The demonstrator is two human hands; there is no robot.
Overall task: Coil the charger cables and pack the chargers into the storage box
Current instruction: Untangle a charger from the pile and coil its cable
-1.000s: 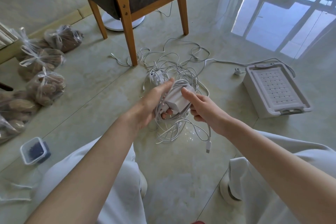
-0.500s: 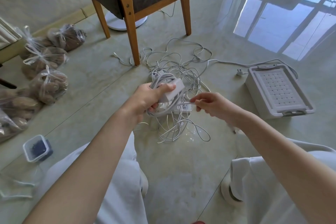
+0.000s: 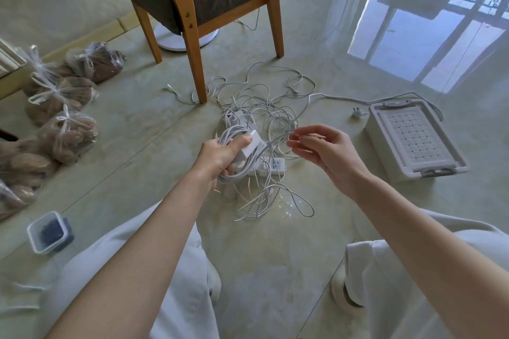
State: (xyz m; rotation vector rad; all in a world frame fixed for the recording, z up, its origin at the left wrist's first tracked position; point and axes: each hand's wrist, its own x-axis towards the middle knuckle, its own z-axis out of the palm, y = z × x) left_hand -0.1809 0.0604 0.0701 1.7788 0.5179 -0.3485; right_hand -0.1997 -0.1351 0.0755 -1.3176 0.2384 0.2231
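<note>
At the far left of the floor we see tied clear bags (image 3: 66,132) of brown lumps and, nearer us at 8 o'clock, a small clear container (image 3: 49,231). Our left hand (image 3: 220,155) grips the white charger (image 3: 249,146), thumb laid along its upper face and fingers curled beneath. A coil of cable (image 3: 234,132) is bunched in the same grip, looping out at 12 o'clock and 5 o'clock of the fist. The charger juts from the fist toward 1 o'clock, its long axis running 7 to 1 o'clock. Below it on the floor lies a tangle of white cables (image 3: 264,107) with a power strip (image 3: 271,166) among them. At 3 o'clock of the charger, our right hand (image 3: 327,154) pinches a thin cable strand (image 3: 275,141) between thumb and forefinger, the other fingers loosely spread. The strand leads back toward the charger. Well apart at 3 o'clock sits the storage box (image 3: 413,140), lid on, its long axis 11 to 5 o'clock.
</note>
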